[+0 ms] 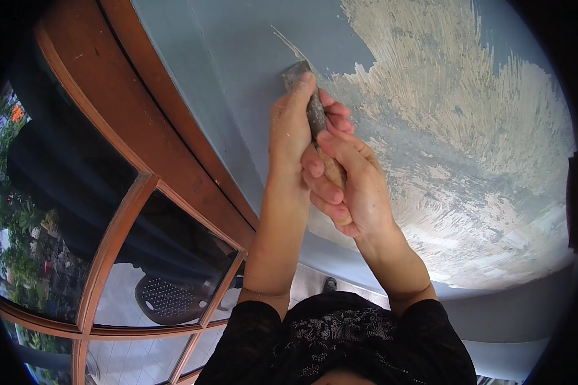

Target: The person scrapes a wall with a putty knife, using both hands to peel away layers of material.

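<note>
A scraper [316, 114] with a worn, dusty metal blade and a wooden handle is held in both of my hands. My left hand [291, 125] grips the metal upper part, its thumb laid along the blade and its fingers round the far side. Lower down, my right hand [365, 183] is wrapped around the handle. The blade's edge points up and left, over the blue-grey painted wall [250, 58]. To the right of the blade spreads a wide scraped patch [443, 83], pale and streaked, with rough paint edges. A thin pale scratch runs just above the blade.
A wooden frame [125, 215] with glass panes stands close on my left. Through or in the glass show a dark perforated chair back [171, 299] and greenery. Below, tiled floor [308, 282] and a dark shoe [329, 284] appear past my black top.
</note>
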Demonstrator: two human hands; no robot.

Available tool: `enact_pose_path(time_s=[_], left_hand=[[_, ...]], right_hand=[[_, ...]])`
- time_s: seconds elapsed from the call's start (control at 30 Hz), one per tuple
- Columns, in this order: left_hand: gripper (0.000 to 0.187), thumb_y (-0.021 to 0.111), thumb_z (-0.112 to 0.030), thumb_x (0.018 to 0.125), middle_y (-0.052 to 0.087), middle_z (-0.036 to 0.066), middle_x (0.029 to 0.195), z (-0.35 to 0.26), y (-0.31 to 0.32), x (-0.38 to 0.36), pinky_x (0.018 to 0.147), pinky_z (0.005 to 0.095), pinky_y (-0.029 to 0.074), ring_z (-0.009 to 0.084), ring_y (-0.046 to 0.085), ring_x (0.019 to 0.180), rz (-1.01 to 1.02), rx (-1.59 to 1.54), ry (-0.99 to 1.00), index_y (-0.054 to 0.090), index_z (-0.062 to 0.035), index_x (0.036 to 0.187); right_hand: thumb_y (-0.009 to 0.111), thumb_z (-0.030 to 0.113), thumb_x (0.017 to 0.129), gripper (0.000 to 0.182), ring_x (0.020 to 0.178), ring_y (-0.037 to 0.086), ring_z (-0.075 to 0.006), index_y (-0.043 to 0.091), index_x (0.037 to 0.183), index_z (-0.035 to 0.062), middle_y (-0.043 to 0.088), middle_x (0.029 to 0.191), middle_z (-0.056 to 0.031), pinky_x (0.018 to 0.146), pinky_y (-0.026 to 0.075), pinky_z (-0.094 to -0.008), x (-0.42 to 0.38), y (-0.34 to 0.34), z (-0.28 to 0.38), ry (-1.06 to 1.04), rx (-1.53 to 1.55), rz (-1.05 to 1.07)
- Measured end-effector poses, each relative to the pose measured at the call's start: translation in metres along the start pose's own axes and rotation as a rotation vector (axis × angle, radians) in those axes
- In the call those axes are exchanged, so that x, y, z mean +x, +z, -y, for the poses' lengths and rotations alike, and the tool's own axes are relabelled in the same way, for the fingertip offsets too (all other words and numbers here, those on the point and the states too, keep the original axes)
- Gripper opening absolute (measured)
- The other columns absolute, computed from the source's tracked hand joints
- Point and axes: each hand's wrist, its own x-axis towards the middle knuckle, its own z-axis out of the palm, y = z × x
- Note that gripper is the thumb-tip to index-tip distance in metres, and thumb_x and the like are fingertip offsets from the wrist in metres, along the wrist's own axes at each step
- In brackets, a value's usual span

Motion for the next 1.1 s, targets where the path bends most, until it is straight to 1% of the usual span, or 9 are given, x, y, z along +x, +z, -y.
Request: enact_pose_path(time_s=[0.1,0.2,0.37,0.57,0.67,0.77,0.87,0.93,1.1], left_hand=[[0.038,0.049,-0.036,0.086,0.056,0.012,0.063,-0.003,0.001,0.0,0.049,0.0295,0.048,0.018,0.054,0.051,-0.009,0.018,0.014,0.049,-0.0014,0.072],[0.037,0.049,-0.036,0.086,0.056,0.012,0.063,0.0,0.003,-0.003,0.049,0.0296,0.048,0.0181,0.054,0.05,-0.028,0.016,-0.053,0.049,-0.0013,0.072],[0.036,0.048,-0.035,0.086,0.056,0.012,0.062,-0.007,0.002,0.006,0.048,0.03,0.048,0.0183,0.054,0.049,-0.04,-0.034,0.025,0.049,-0.001,0.072],[0.037,0.048,-0.035,0.086,0.056,0.013,0.063,-0.004,-0.001,0.0,0.049,0.0309,0.048,0.0192,0.054,0.051,-0.023,0.036,-0.019,0.049,-0.0002,0.073],[0.036,0.049,-0.034,0.086,0.056,0.013,0.063,-0.009,-0.001,0.007,0.049,0.0308,0.048,0.0193,0.054,0.05,-0.039,-0.031,0.009,0.049,-0.0006,0.072],[0.036,0.049,-0.035,0.086,0.056,0.012,0.062,-0.012,-0.001,0.009,0.048,0.03,0.048,0.0188,0.054,0.049,-0.038,-0.052,0.028,0.05,-0.0011,0.072],[0.037,0.049,-0.035,0.085,0.056,0.012,0.062,-0.008,-0.002,0.002,0.048,0.0295,0.048,0.0182,0.054,0.05,-0.009,0.017,-0.019,0.05,-0.0011,0.072],[0.037,0.048,-0.036,0.086,0.056,0.012,0.063,-0.006,-0.002,-0.001,0.049,0.0294,0.048,0.0182,0.054,0.05,-0.009,0.063,-0.064,0.05,-0.0011,0.073],[0.037,0.048,-0.035,0.086,0.056,0.012,0.062,-0.011,-0.002,0.007,0.049,0.03,0.048,0.0189,0.055,0.049,-0.013,0.028,0.005,0.05,-0.0017,0.072]], right_hand=[[0.036,0.019,0.091,0.029,0.029,0.022,-0.0041,0.044,0.068,0.0027,0.035,0.046,-0.0009,0.023,0.017,-0.0165,0.002,0.005,0.0,-0.01,0.044,0.015],[0.037,0.018,0.09,0.027,0.03,0.023,-0.0039,0.043,0.069,0.0028,0.038,0.05,-0.0018,0.023,0.017,-0.0165,0.001,-0.001,0.002,-0.008,0.04,0.028],[0.037,0.016,0.09,0.022,0.034,0.027,-0.0038,0.042,0.073,0.0032,0.043,0.059,-0.0041,0.023,0.019,-0.0156,0.014,0.002,0.004,-0.005,0.045,0.08],[0.038,0.016,0.089,0.022,0.033,0.027,-0.0043,0.041,0.073,0.0032,0.041,0.055,-0.0031,0.023,0.018,-0.0167,0.002,0.007,-0.001,-0.02,0.115,-0.042],[0.038,0.018,0.09,0.022,0.033,0.025,-0.0037,0.041,0.073,0.0029,0.042,0.058,-0.0037,0.023,0.019,-0.0165,0.009,0.007,0.004,0.018,-0.025,0.036],[0.038,0.018,0.09,0.023,0.031,0.024,-0.0038,0.041,0.073,0.0026,0.041,0.057,-0.0033,0.023,0.019,-0.0166,0.016,0.009,0.003,0.011,0.058,0.107],[0.038,0.019,0.09,0.025,0.031,0.023,-0.0038,0.042,0.072,0.0023,0.039,0.054,-0.0025,0.023,0.018,-0.0169,0.005,0.007,-0.001,-0.017,0.031,0.022],[0.038,0.018,0.09,0.023,0.031,0.024,-0.0036,0.042,0.073,0.002,0.04,0.056,-0.003,0.023,0.018,-0.0168,0.002,0.004,-0.004,-0.015,0.063,0.027],[0.038,0.017,0.09,0.022,0.033,0.026,-0.0028,0.042,0.074,0.0017,0.043,0.059,-0.0044,0.023,0.019,-0.0161,0.009,0.007,0.001,-0.005,-0.002,0.045]])
